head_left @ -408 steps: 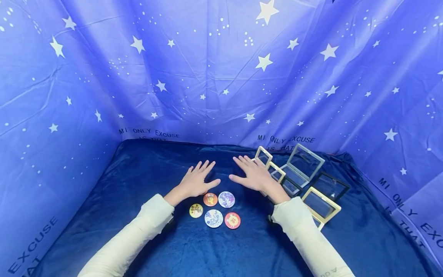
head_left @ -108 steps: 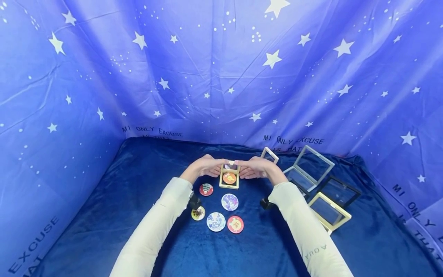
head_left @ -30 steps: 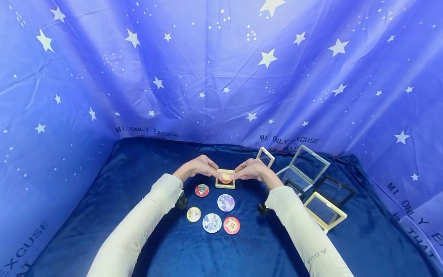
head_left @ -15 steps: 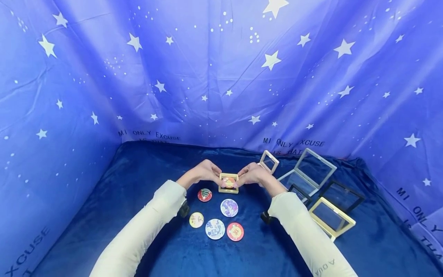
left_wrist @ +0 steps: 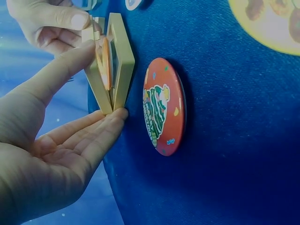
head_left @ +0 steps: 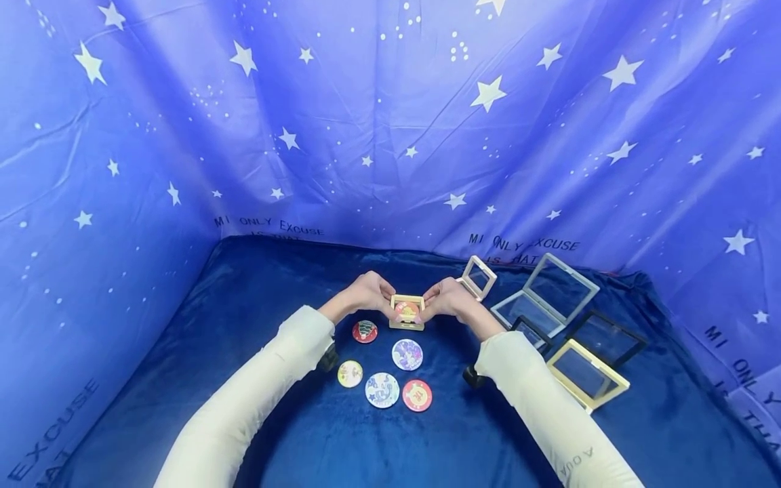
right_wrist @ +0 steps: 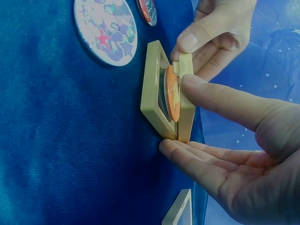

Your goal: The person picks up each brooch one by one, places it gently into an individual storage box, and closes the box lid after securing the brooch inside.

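A small pale-yellow hinged display frame (head_left: 407, 325) stands partly folded, its two halves in a narrow V. An orange badge (right_wrist: 173, 93) sits between the halves. My left hand (head_left: 370, 295) grips one side of the frame, thumb on the outer face and fingertips by the hinge end. My right hand (head_left: 448, 299) holds the opposite side the same way. Just to the near left lies a red tree badge (left_wrist: 161, 108). A purple-white badge (head_left: 407, 354) lies nearer, below the frame. The frame's back is hidden in the head view.
Nearer lie a yellow badge (head_left: 350, 374), a blue-white badge (head_left: 382, 390) and a red badge (head_left: 417, 396). At right stand a small cream frame (head_left: 479, 276), a large grey frame (head_left: 561, 295), black frames (head_left: 610, 339) and a larger yellow frame (head_left: 588, 373).
Since 13.6 s ago, both open hands have taken the small frame from the right-hand group, and the orange badge is inside it. Its lid, wide open 3.6 s ago, has folded toward the other half.
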Available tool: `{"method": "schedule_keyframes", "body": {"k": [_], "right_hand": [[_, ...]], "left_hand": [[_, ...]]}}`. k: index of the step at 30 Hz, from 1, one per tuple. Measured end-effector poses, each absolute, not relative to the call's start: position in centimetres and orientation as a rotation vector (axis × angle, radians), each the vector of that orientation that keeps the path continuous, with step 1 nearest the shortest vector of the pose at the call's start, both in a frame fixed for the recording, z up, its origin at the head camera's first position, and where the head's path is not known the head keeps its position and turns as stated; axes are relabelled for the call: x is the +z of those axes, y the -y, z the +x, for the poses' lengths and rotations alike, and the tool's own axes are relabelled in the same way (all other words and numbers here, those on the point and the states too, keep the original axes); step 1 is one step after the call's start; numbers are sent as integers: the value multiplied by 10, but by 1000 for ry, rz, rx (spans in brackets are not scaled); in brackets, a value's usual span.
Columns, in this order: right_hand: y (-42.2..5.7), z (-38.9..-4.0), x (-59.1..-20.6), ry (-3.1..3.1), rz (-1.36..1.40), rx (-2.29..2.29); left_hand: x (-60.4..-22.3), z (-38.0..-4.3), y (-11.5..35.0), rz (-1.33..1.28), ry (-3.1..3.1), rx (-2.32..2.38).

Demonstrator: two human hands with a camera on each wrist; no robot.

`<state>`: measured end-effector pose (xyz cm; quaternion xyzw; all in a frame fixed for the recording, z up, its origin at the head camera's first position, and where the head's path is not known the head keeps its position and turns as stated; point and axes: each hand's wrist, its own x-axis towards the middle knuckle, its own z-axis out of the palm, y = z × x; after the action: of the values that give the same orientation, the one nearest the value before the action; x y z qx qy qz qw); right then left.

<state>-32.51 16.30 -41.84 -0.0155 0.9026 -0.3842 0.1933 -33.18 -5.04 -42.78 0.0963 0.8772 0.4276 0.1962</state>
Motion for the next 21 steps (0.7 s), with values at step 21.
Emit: {"method": "schedule_keyframes", "body": {"k": [21], "right_hand": [[-155, -316, -424, -2745, -124, -960]], "left_hand": [[-436, -324, 44, 448, -2695, 1019]]}}
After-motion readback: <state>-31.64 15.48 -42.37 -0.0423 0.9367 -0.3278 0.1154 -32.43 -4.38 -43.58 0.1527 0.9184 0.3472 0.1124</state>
